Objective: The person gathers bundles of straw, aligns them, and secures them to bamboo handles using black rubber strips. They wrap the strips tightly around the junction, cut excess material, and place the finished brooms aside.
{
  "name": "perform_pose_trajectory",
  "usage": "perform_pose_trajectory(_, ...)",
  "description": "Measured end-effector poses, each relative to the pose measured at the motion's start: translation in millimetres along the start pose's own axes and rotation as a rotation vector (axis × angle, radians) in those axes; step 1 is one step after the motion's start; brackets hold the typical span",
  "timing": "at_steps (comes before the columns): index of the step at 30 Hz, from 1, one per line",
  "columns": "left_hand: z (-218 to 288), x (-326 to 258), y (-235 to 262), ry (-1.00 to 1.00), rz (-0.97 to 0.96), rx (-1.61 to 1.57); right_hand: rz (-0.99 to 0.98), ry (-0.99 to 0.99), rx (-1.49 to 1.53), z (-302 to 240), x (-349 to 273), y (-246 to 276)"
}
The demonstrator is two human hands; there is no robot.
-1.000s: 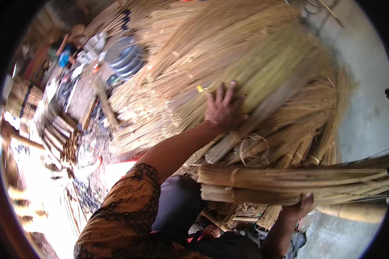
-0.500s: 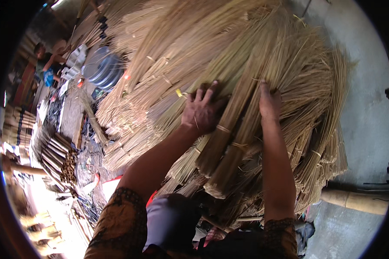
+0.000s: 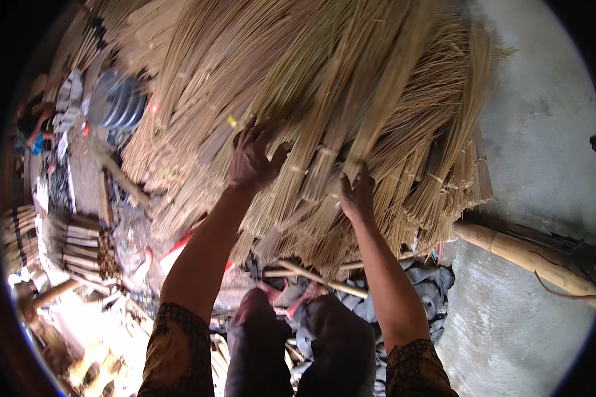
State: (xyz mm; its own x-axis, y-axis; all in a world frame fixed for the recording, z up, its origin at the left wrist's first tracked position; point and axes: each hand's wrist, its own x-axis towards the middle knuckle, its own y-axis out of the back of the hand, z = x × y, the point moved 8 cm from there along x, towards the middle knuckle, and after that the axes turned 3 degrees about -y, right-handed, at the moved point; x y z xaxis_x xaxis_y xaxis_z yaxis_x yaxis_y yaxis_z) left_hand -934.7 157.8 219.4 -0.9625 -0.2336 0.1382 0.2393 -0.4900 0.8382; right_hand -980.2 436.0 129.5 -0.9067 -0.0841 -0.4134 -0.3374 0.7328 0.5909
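Observation:
A big heap of tied bundles of thin dry stalks spreads out in front of me. My left hand is over the bundles left of the middle, fingers spread, holding nothing. Beside its fingertips shows a small yellow tie. At the lower end of one stalk bundle, smeared by motion, my right hand has its thumb and fingers closed on the stalks. Between my hands lie more bundles bound with thin bands, their cut ends toward me.
A grey wall stands at right, with a bamboo pole along it. Sticks and dark cloth-like scraps lie near my knees. Leftward are a blue water jug, stacked handles and a person.
My left hand has lifted away to the left with fingers spread. My right hand has come down and inward to a bundle's lower end, and that bundle has shifted upward. My view has swung too.

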Motion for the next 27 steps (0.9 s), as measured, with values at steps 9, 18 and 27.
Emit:
perform_pose_trajectory(9,-46.0,-466.1,18.4,1.048,-0.498,-0.277,-0.205,0.083,0.01,45.2,-35.7,-13.5)
perform_pose_trajectory(18,81.4,-753.0,146.7,1.095,-0.708,-0.241,-0.524,-0.019,-0.629,168.9,-152.8,-25.7)
perform_pose_trajectory(27,53.0,-812.6,219.0,1.763,-0.069,-0.483,-0.799,0.086,-0.945,172.1,-240.2,-72.1)
